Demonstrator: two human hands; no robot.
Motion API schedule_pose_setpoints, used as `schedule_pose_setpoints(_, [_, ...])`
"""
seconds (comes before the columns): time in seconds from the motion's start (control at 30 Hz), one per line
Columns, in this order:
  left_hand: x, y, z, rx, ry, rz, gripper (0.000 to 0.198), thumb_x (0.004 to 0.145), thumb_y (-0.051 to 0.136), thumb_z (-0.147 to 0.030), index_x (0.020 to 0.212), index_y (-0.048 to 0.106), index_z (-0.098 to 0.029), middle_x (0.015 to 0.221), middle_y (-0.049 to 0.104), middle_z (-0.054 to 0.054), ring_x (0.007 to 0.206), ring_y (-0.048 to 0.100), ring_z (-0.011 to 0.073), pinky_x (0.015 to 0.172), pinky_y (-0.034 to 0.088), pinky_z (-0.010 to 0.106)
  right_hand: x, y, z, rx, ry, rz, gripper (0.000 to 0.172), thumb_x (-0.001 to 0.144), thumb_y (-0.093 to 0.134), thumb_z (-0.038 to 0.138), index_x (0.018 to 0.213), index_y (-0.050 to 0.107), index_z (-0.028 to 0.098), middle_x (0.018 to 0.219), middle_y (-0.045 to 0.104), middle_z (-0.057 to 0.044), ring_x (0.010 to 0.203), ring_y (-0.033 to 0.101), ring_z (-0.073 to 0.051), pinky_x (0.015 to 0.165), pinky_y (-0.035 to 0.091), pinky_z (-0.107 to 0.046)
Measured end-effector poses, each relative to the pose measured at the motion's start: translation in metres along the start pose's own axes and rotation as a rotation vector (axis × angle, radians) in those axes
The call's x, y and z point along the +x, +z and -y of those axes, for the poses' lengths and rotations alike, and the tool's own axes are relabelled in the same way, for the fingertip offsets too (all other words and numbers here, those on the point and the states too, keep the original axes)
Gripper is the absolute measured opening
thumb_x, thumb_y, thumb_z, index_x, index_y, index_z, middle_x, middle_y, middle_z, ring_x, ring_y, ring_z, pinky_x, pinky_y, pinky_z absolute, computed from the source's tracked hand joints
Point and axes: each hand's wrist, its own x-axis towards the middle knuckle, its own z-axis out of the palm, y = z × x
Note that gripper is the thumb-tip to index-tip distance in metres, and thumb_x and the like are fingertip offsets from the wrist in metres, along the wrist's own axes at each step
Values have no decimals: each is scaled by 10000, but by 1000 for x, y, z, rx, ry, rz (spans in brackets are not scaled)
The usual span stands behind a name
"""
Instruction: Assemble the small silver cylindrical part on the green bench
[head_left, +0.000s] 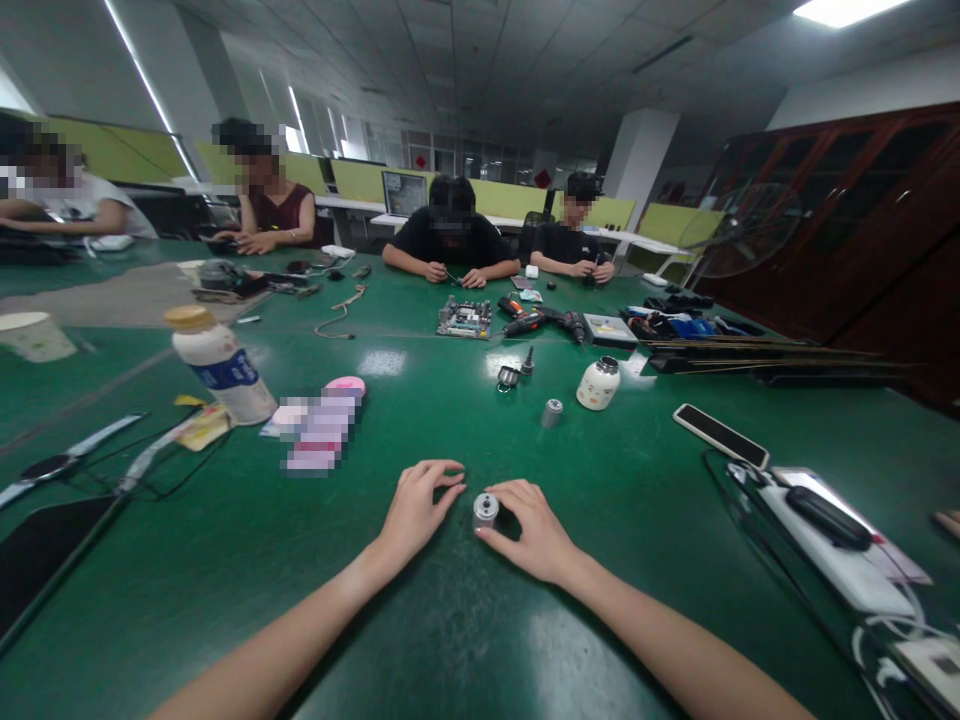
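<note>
In front of me a small silver cylinder (486, 512), looking like a small electric motor, stands upright on the green table (465, 640). The thumb and fingers of my right hand (534, 530) close around its right side. My left hand (416, 505) hovers just to the left, thumb and fingers apart, holding nothing. Further forward stands a similar silver cylinder (553, 412). Beyond it are a round metal piece (508, 378), a dark pointed part (527, 362) and a cream rounded container (598, 385) with a face drawn on it.
To the left stand a milk-type bottle (225, 370) and a pink-purple item (326, 430). Ahead lie a circuit board (465, 318) and power drills (532, 320). A phone (720, 436) and a cabled power strip (817, 540) lie right. Several people sit across the table.
</note>
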Motion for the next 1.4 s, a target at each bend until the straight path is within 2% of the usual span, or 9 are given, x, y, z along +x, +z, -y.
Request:
schedule_pose_setpoints(0.43, [-1, -2, -7, -21, 2, -22, 211, 853, 611, -278, 1061, 613, -237, 938, 765, 34, 1021, 631, 254, 895, 435, 425, 1, 0, 1, -48, -17, -10, 314, 847, 666, 360, 1115, 615, 206, 1102, 673, -77, 1035, 590, -229, 902, 438, -390])
schedule_pose_setpoints(0.67, [-5, -12, -12, -71, -44, -40, 224, 803, 666, -269, 1015, 607, -228, 872, 773, 19, 991, 676, 258, 912, 441, 433, -1, 1, 2, -129, -40, -25, 303, 868, 644, 363, 1108, 612, 180, 1089, 673, -83, 1021, 591, -228, 898, 439, -386])
schedule_pose_setpoints(0.9, [-40, -22, -17, -94, -184, -92, 290, 818, 652, -359, 1058, 578, -213, 869, 775, 32, 984, 702, 257, 921, 473, 428, -22, 5, 16, -241, -3, -55, 307, 874, 628, 374, 1086, 606, 153, 1025, 679, -102, 954, 595, -246, 846, 442, -377])
schedule_pose_setpoints(1.07, [-74, -32, -22, -78, -248, -204, 309, 820, 647, -388, 1072, 586, -221, 849, 775, 31, 1024, 687, 264, 937, 473, 438, -40, 8, 32, -222, 22, -60, 311, 873, 632, 364, 1098, 600, 152, 1052, 679, -104, 975, 592, -255, 857, 437, -388])
schedule_pose_setpoints(1.17, [-82, -34, -28, -95, -239, -235, 313, 820, 649, -403, 1067, 589, -221, 860, 773, 33, 1008, 690, 258, 939, 477, 438, -47, 10, 40, -213, 6, -56, 319, 881, 620, 369, 1121, 596, 159, 1080, 673, -113, 991, 595, -258, 865, 447, -397])
schedule_pose_setpoints(1.4, [-83, -27, -32, -103, -125, -215, 207, 855, 615, -370, 1000, 619, -223, 947, 755, 43, 947, 709, 229, 875, 526, 396, -50, 17, 43, -240, -40, -79, 398, 869, 642, 355, 1205, 574, 153, 1162, 660, -129, 1090, 581, -284, 944, 441, -442])
